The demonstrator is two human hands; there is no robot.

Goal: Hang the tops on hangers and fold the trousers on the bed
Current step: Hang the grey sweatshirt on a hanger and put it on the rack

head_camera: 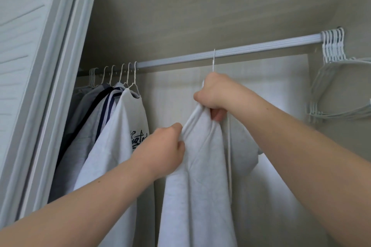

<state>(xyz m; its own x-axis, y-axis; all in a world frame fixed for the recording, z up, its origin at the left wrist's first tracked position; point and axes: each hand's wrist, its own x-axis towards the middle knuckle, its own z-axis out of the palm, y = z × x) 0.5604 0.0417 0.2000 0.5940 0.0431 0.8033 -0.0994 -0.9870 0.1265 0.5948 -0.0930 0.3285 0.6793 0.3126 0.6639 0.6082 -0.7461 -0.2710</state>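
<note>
Two-handed hold on pale top [200, 176]. Right hand [216, 94]: grips bunched collar with white hanger [214, 62], hook up at rail [261, 47]. Left hand [162, 146]: pinches fabric edge, lower left of right; rest of top below both.

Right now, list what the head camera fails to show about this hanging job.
- Shoulders of the hanger: head view, hidden by the right hand and the grey top; only its hook shows.
- Grey top's hem: cut off by the bottom edge.
- Print on the hung sweatshirt: partly behind the left hand.
- Bed and trousers: outside the frame.
</note>
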